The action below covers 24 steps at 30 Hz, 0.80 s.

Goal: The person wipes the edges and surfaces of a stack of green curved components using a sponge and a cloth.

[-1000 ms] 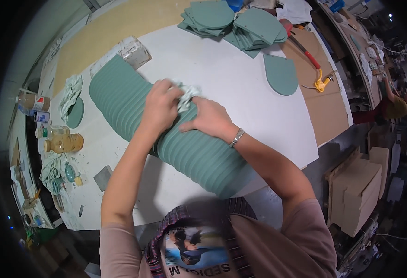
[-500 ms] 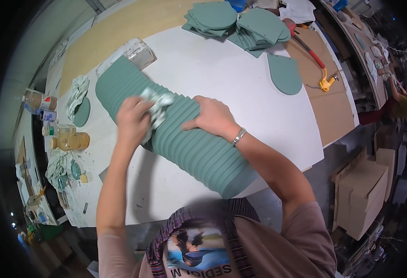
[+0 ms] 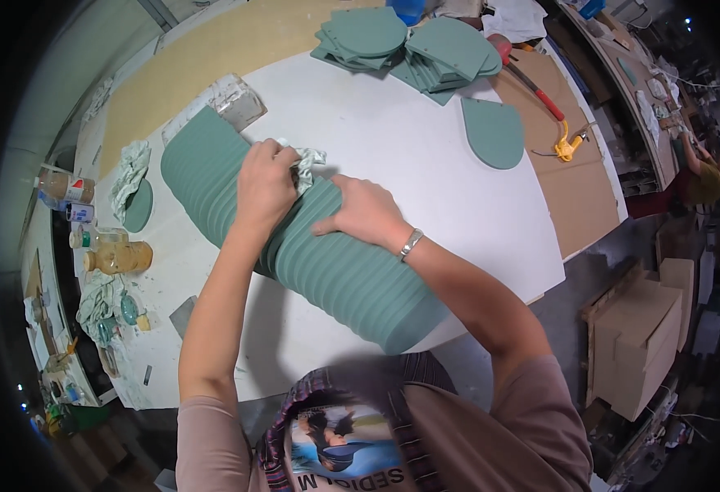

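A long leaning row of green rounded panels [image 3: 348, 283] lies on the white table, their edges fanned like ridges. My left hand [image 3: 266, 182] is closed on a crumpled pale cloth [image 3: 307, 166] and presses on the far part of the row, near its top side. Just right of it, my right hand [image 3: 365, 211] rests on the panel edges with thumb and fingers spread. The row's near end tilts down toward my body. Behind the far end stands a stained white block [image 3: 239, 100].
Stacks of green panels [image 3: 368, 33] and a single panel [image 3: 493, 133] lie at the back. A red and yellow tool [image 3: 567, 146] rests on brown board. At left are bottles [image 3: 120, 257], rags [image 3: 130, 174] and a small green piece [image 3: 138, 207]. Cardboard boxes [image 3: 639, 336] stand at right.
My left hand has slid with the cloth up and right across the panel edges, closer to my right hand. My right hand stays on the row.
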Available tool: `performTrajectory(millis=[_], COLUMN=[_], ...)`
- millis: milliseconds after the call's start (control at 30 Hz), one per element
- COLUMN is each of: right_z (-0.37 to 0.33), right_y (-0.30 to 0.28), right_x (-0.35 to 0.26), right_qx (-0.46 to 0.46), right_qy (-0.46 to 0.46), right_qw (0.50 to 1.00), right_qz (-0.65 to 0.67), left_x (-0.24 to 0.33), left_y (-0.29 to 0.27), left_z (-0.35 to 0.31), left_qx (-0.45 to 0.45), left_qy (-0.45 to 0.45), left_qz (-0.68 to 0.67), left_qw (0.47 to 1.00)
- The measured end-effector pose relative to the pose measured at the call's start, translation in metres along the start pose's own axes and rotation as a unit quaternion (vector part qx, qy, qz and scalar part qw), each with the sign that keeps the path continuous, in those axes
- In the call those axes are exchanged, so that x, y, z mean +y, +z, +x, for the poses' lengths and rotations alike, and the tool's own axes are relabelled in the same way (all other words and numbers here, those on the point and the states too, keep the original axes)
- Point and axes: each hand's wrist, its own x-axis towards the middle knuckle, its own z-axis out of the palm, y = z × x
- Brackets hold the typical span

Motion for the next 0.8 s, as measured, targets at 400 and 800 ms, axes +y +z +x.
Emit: performTrajectory(millis=[400,800], right_z=[0.012,0.059], right_y=[-0.004,0.008], right_x=[0.012,-0.018], right_qx=[-0.043,-0.044], right_qy=[0.003,-0.030], right_qw=[0.999,0.998], right_qz=[0.029,-0.013], left_x=[-0.045,-0.039], left_y=[-0.096,-0.024], left_z=[-0.070,-0.016], left_qx=[-0.094,-0.081], left_qy=[-0.135,-0.020], left_qz=[-0.013,0.015], left_qw=[0.986,0.996])
